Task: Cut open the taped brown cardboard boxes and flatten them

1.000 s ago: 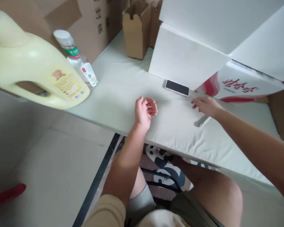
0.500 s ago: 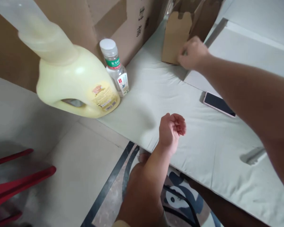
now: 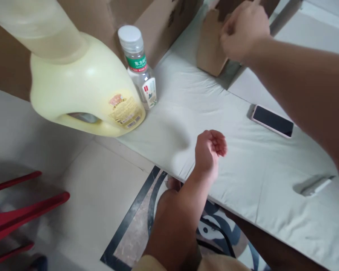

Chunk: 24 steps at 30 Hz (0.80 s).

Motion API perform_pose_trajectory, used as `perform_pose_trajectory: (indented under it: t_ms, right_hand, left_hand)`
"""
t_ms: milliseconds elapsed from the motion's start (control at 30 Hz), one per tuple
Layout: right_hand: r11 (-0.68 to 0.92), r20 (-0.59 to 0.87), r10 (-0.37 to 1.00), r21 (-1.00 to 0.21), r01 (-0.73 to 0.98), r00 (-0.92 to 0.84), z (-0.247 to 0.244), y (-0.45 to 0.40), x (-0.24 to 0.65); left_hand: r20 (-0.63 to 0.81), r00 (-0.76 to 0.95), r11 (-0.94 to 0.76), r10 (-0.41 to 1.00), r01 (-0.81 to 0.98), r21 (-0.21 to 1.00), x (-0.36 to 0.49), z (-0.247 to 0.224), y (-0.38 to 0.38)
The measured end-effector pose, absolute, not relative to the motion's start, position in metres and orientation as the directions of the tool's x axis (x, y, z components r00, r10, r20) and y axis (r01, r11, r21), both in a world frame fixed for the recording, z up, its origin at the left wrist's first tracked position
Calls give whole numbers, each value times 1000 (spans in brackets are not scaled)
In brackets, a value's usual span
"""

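My right hand (image 3: 246, 32) reaches to the far end of the surface, its fingers closed at the side of a small brown cardboard box (image 3: 210, 47). The box leans a little, and the hand covers much of its right side. The fingertips are partly hidden. My left hand (image 3: 210, 152) hovers over the near edge of the pale cloth-covered surface (image 3: 231, 180). Its fingers are loosely curled, with nothing in them. A phone (image 3: 272, 120) with a pale case lies below my right forearm.
On the left stand a big pale yellow jug (image 3: 81, 82) and a clear bottle (image 3: 138, 71) with a white cap. Behind them is a large carton (image 3: 158, 34). A white box (image 3: 322, 41) sits at the far right, a utility knife (image 3: 318, 186) nearer. Red chair legs (image 3: 31, 203) show lower left.
My right hand has moved up along the small cardboard box, which has tipped and turned slightly. My left hand keeps its pose. The view has shifted a little.
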State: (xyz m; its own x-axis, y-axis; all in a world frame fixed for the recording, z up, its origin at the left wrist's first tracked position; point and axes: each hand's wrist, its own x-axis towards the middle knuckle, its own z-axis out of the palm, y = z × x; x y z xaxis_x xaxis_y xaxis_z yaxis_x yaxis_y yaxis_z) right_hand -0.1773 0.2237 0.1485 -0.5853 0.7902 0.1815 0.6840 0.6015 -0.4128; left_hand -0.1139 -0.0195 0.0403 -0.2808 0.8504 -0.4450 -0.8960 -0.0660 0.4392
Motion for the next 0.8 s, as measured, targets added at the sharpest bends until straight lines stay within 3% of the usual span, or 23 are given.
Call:
perform_pose_trajectory:
  t_ms: [67,133,200,267,367,433,533,633,700,800]
  right_hand:
    - [635,231,772,-226,739,-593,151,185,-150]
    - [687,260,722,-160,709,-641,152,149,-108]
    - [721,315,686,-181,669,-656,151,115,-55]
    - [707,423,701,-314,633,-574,148,82,3]
    - [669,634,696,-404,624,-335,135,36,83]
    - [624,733,661,-418,660,-161,120,11,124]
    - [523,623,781,-630,574,-28,89,-10,169]
    - [404,454,882,-867,291,126,63,-11,201]
    - [329,346,927,-936,129,147,52,-3,216]
    - [194,198,978,-979,57,66,42,9,230]
  left_hand:
    - [-468,-447,-165,762,-834,526,-112,39,-23]
    - [-454,-646,-257,614,-707,659,-113,36,-28]
    - [-367,-826,-296,428,-511,807,-119,33,-34]
    - [-270,-908,-295,319,-366,882,-125,31,-38]
    - [-125,-929,-330,349,-247,911,-123,34,-40]
    - [50,-880,-385,473,-155,910,-110,39,-39]
    - [269,-687,-459,675,-106,882,-76,45,-36]
    - [422,-496,-526,759,-84,846,-45,42,-26]
    - [480,-419,-555,771,-74,828,-30,36,-17]
    - [493,-386,-538,780,-10,843,-16,28,-3]
